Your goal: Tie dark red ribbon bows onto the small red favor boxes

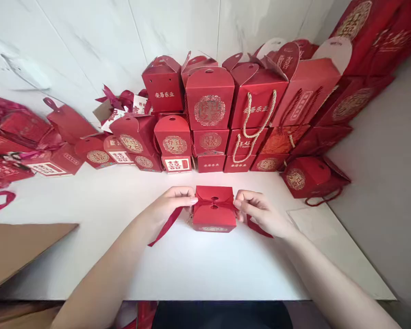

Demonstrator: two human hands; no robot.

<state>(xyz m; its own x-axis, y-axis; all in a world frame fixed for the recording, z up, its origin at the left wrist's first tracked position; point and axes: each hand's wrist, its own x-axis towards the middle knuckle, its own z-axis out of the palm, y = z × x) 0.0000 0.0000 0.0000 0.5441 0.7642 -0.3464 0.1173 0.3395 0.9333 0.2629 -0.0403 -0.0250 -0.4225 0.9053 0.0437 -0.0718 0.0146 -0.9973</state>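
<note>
A small red gift box (215, 219) with a gold pattern on its near side stands in front of me on the white table. Its top flaps are folded together, and a dark red ribbon (167, 227) runs across them with a small knot in the middle. At the box's left side, my left hand (176, 199) pinches one end of the ribbon between thumb and fingers. My right hand (255, 205) grips the other end at the right side. Both ribbon tails hang below the hands toward the table.
Several stacked red gift boxes (210, 98) line the tiled wall behind. One red box (313, 177) with a cord handle lies tilted at the right wall. Red bags and boxes (7, 137) crowd the left, above a brown cardboard flap (23, 251). The white table's (226, 269) front edge is near me.
</note>
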